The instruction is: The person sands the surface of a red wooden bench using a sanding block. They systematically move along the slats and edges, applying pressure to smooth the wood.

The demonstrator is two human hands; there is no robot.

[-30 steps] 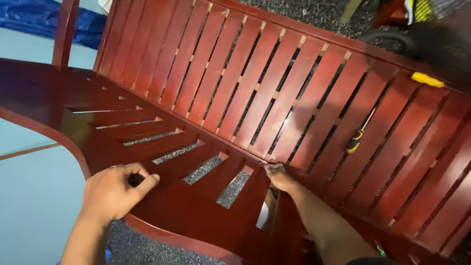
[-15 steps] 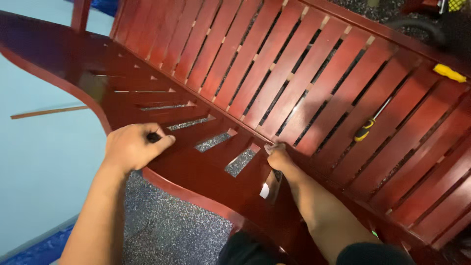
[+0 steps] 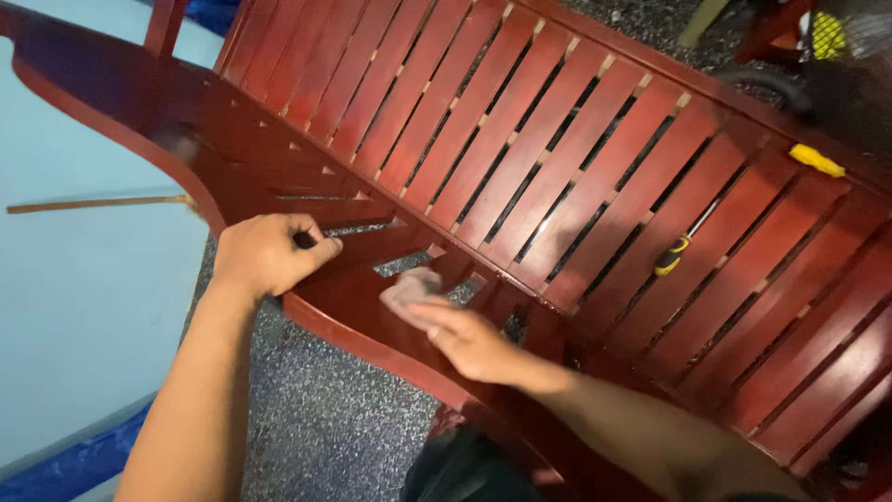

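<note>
Head view: a red slatted wooden bench (image 3: 557, 158) fills the frame, its curved front edge running from 10 o'clock toward 5 o'clock. The left hand (image 3: 265, 253), at about 9 o'clock of centre, is closed around the front rail, fingers curled over the edge and thumb pointing toward 3 o'clock. The right hand (image 3: 469, 339), just below centre, lies flat with its fingers pressing a small pinkish-grey pad (image 3: 411, 288) against the seat slats. A screwdriver with a yellow-and-black handle (image 3: 676, 249) rests on the backrest slats at 3 o'clock, well apart from both hands. A yellow object (image 3: 816, 160) lies at 2 o'clock.
</note>
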